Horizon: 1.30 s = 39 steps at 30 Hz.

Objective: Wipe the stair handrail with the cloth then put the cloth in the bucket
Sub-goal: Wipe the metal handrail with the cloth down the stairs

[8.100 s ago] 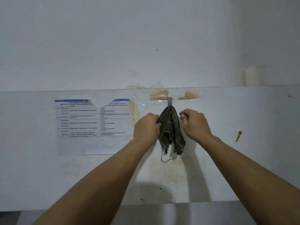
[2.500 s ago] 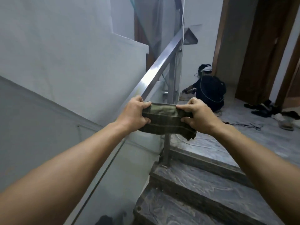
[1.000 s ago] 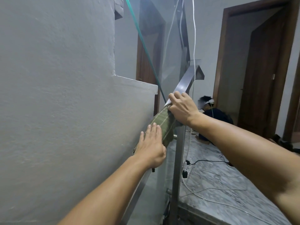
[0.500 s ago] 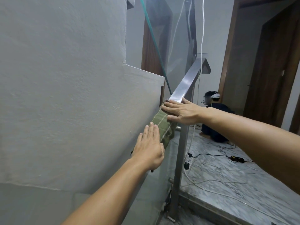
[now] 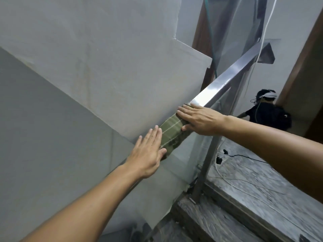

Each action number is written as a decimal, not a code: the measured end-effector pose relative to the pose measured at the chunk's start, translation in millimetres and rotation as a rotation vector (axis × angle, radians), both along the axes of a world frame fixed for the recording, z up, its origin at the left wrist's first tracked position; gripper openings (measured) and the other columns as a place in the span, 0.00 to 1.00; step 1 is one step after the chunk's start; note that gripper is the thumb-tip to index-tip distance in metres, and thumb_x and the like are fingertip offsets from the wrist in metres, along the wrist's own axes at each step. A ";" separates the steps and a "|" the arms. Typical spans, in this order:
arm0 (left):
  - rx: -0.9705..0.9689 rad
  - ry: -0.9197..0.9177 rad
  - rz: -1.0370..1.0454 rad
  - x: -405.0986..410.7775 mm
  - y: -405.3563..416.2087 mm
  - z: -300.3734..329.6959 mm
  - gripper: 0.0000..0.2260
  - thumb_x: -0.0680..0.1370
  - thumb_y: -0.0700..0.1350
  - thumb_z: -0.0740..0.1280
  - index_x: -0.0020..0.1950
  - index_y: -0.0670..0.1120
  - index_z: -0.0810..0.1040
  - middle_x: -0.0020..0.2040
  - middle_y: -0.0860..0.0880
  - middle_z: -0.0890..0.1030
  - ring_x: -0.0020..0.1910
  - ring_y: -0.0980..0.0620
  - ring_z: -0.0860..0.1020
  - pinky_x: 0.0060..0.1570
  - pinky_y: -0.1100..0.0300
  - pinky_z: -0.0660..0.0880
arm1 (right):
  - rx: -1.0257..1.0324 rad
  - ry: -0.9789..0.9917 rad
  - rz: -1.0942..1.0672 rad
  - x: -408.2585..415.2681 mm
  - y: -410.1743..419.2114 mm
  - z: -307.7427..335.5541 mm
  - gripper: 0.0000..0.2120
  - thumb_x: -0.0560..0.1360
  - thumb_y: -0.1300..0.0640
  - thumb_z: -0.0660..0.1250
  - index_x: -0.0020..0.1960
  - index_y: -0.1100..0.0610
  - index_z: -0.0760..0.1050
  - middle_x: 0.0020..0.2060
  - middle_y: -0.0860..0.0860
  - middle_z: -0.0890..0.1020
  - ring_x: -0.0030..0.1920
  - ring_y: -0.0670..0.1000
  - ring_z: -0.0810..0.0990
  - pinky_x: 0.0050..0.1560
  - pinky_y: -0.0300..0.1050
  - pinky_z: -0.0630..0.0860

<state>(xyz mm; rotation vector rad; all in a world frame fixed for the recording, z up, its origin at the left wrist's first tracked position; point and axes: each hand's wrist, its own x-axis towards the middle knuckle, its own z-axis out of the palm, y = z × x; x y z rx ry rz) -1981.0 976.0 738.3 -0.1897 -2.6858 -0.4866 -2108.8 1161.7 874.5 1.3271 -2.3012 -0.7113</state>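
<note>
walls [image 5: 87,49]: pale grey | floor [image 5: 262,180]: grey marble, seemingly | door frame [image 5: 300,55]: brown wood

Handrail [image 5: 225,81] of polished, glossy metal, cloth [image 5: 170,130] of woven green fabric with pale stripes, matt, wall [image 5: 104,58] of matt, slightly rough plaster, stairs [image 5: 244,206] of veined grey stone, clear smooth glass panel [image 5: 188,151]

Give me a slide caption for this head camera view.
Both hands, left and right, press a green cloth flat along the steel handrail above the stairs.
</note>
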 end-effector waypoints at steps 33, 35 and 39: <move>0.146 -0.311 0.606 394.6 -190.7 -271.1 0.34 0.79 0.55 0.57 0.76 0.54 0.37 0.77 0.48 0.53 0.76 0.47 0.51 0.75 0.45 0.48 | 0.345 -0.179 0.628 321.5 -262.0 -273.2 0.34 0.77 0.35 0.45 0.75 0.54 0.47 0.65 0.58 0.71 0.59 0.58 0.72 0.62 0.55 0.72; 0.172 -0.314 0.635 419.3 -204.0 -292.5 0.34 0.80 0.54 0.58 0.76 0.55 0.37 0.78 0.48 0.51 0.77 0.49 0.48 0.75 0.46 0.44 | 0.327 -0.205 0.661 346.7 -281.2 -295.1 0.34 0.77 0.35 0.46 0.74 0.56 0.49 0.66 0.58 0.71 0.60 0.58 0.73 0.63 0.55 0.72; 0.201 -0.344 0.702 476.3 -235.3 -335.3 0.35 0.79 0.51 0.60 0.76 0.54 0.38 0.79 0.48 0.48 0.77 0.51 0.43 0.74 0.48 0.39 | 0.334 -0.168 0.741 405.0 -319.4 -341.9 0.35 0.77 0.37 0.50 0.74 0.61 0.53 0.70 0.62 0.66 0.69 0.63 0.65 0.69 0.59 0.65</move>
